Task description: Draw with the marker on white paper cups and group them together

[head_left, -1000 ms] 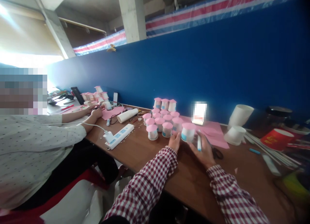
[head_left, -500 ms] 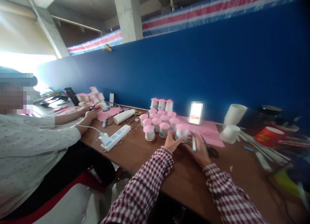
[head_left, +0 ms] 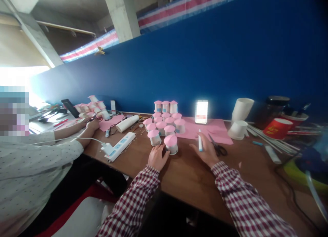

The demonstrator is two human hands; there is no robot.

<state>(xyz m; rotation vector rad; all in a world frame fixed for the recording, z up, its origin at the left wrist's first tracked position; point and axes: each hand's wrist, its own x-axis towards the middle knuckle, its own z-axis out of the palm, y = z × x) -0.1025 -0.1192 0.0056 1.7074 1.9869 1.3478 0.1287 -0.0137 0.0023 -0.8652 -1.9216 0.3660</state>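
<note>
On the brown tabletop (head_left: 194,182), the left hand (head_left: 157,157) lies with its fingertips against the near side of the front cup (head_left: 171,144), an upturned white cup with a pink cap. Right of the front cup, the right hand (head_left: 206,151) grips a white marker (head_left: 200,145) that points away from the person. Just beyond that hand, further right of the front cup, lie black scissors (head_left: 217,148) at the edge of a pink sheet (head_left: 220,136). Behind the front cup stands a cluster of like cups (head_left: 164,122). Left of the front cup lies a white power strip (head_left: 120,146), and beyond it a co-worker's hand (head_left: 92,124) rests on the tabletop.
</note>
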